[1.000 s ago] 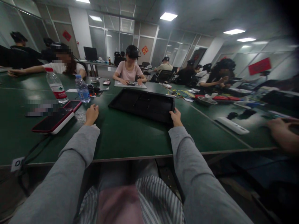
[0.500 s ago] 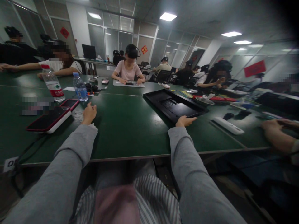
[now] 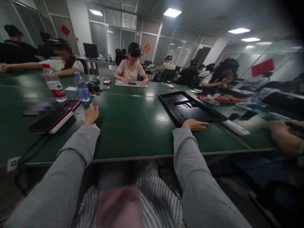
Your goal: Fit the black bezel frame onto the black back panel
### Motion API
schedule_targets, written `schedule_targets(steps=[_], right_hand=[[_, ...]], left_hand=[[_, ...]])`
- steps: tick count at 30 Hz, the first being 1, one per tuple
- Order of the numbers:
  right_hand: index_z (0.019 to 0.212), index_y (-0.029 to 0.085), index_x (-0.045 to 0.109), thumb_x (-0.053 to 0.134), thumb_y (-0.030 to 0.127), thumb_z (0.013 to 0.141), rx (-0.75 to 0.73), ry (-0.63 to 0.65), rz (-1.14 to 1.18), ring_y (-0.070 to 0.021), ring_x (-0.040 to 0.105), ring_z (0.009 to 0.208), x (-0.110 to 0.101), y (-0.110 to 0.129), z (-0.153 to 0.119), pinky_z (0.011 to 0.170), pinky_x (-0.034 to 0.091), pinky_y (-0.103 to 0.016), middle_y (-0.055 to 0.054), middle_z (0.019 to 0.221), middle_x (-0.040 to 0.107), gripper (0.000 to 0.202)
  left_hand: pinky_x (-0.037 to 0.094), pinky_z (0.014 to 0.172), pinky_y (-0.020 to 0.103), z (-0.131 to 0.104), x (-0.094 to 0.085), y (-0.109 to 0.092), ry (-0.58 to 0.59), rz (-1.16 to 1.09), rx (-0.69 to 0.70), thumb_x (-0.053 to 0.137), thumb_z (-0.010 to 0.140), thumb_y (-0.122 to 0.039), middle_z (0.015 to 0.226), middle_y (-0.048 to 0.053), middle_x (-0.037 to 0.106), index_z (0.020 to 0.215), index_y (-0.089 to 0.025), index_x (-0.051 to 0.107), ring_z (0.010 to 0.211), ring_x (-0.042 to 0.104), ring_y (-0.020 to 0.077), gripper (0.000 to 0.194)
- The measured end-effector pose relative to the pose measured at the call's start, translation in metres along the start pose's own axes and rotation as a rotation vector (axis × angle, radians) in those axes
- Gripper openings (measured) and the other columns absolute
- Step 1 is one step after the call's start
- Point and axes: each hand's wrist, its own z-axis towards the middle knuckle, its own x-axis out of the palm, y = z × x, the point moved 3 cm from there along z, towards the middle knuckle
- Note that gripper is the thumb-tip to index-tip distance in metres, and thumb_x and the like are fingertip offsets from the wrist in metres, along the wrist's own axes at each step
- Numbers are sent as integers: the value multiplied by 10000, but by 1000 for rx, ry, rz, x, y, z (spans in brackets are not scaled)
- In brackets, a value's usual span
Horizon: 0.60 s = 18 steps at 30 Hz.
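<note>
Green table [image 3: 133, 126] stretches ahead, and both grey-sleeved arms reach forward across it from the near edge. At the far left lies a red-edged tablet [image 3: 48, 122] with a dark screen, a smaller red phone [image 3: 71, 103] just behind it, and two water bottles [image 3: 54, 87] standing upright beyond, one red-capped and one blue-capped. The left hand [image 3: 91, 113] rests on the table just right of the tablet, arm nearly straight, wrist down, fingers loosely curled with the thumb side up; it grips nothing and touches neither tablet nor phone. Bare green surface lies between the two hands. The right hand [image 3: 194, 124] lies flat, palm down, fingers stretched out and pointing right, laid on the near corner of a black panel [image 3: 190, 107]; the hand is open and presses rather than clasps. The panel lies flat on the table, right of centre, angled so its long side runs away to the left rear, its upper face showing recessed sections. Just right of the panel lies a white bar [image 3: 235, 127]. At the far right edge another person's hand [image 3: 282, 133] rests on the table, blurred. Across the table a person in pink sits with both hands on a grey mat [image 3: 131, 84].
</note>
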Motion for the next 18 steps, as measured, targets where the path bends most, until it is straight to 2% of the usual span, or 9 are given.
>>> schedule_targets(steps=[2, 4, 6, 9, 13, 16, 18], right_hand=[[1762, 159, 87, 367, 299, 1000, -50, 33, -31, -501, 252, 1651, -3, 1, 2, 1266, 249, -796, -387, 1706, 172, 823], [1760, 148, 80, 331, 252, 985, -62, -38, -18, -504, 220, 1657, -8, 4, 1, 1243, 221, -838, -385, 1699, 182, 821], [1763, 147, 66, 313, 214, 972, -88, -141, 5, -484, 251, 1646, -12, 10, -6, 1250, 236, -814, -366, 1675, 244, 831], [1770, 147, 64, 321, 197, 966, -266, -184, 18, -460, 303, 1617, -11, 26, -25, 1263, 270, -764, -336, 1648, 321, 846], [1761, 145, 174, 345, 218, 984, -634, -81, 21, -434, 299, 1608, -4, 53, -58, 1281, 257, -732, -290, 1662, 363, 798], [1718, 149, 344, 355, 292, 1030, -920, 76, 18, -409, 388, 1551, 4, 69, -83, 1285, 277, -693, -256, 1591, 464, 702], [1695, 148, 406, 338, 325, 1051, -1031, 151, 7, -408, 434, 1514, 8, 75, -96, 1267, 311, -686, -252, 1538, 519, 672]], left_hand=[[443, 1188, 530, 0, 0, 0, 2, -3, 4, 457, 1043, -304, 1433, 226, 719, 1599, -58, 444, 1422, 609, 390, 608], [443, 1186, 530, 0, 0, -1, 2, -5, 6, 461, 1036, -298, 1432, 229, 718, 1600, -59, 445, 1417, 613, 391, 612], [441, 1187, 536, 0, 0, -1, -4, -2, 6, 463, 1035, -299, 1438, 231, 714, 1601, -60, 448, 1414, 615, 396, 614], [441, 1185, 540, 1, 1, 0, -8, 7, 5, 464, 1043, -306, 1429, 231, 719, 1605, -50, 448, 1410, 617, 403, 618], [448, 1179, 531, 2, 3, 1, 0, 6, 8, 466, 1052, -293, 1423, 239, 720, 1616, -35, 435, 1399, 628, 399, 621], [443, 1185, 527, 3, 3, 2, -11, 2, 12, 469, 1057, -294, 1427, 239, 718, 1620, -52, 431, 1411, 622, 391, 615], [440, 1188, 531, 3, 3, 3, -13, -3, 8, 468, 1060, -297, 1425, 239, 718, 1622, -57, 429, 1417, 617, 392, 612]])
